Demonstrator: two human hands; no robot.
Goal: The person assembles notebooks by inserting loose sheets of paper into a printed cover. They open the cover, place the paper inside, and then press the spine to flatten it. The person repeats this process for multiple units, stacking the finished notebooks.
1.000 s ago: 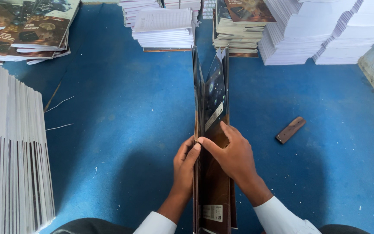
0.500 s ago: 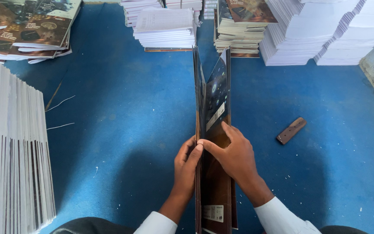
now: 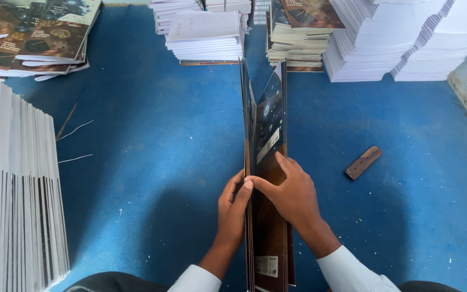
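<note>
You're sat over a blue floor mat (image 3: 152, 146), w/ paper stock piled round its edges. Dead centre in front of you stands a batch of glossy dark book covers (image 3: 268, 130), held upright on edge, its long axis running straight away from you toward the far stacks. Your left hand (image 3: 232, 208) presses flat against the batch's left face, fingers extended and closed onto it. Your right hand (image 3: 293, 194) is on the batch's right side, thumb hooked across the near top edge toward the left fingertips, other fingers spread over the inner cover, so both hands clamp the batch between them near its near end. The far end stands free and fans open a bit at the top.

Right of the batch, well apart, a small brown block (image 3: 363, 162) lies on the mat. Beyond the batch's far end: a stack of white printed sheets (image 3: 206, 35) just left of its line, a covered book stack (image 3: 304, 32) just right, then tall white paper piles (image 3: 406, 38) further right. Far left of the batch, a row of standing signatures (image 3: 14, 189); beyond it, loose dark covers (image 3: 28, 38). A few stray threads (image 3: 74, 130) lie between. There's bare mat on both sides of the batch, more on the left.
</note>
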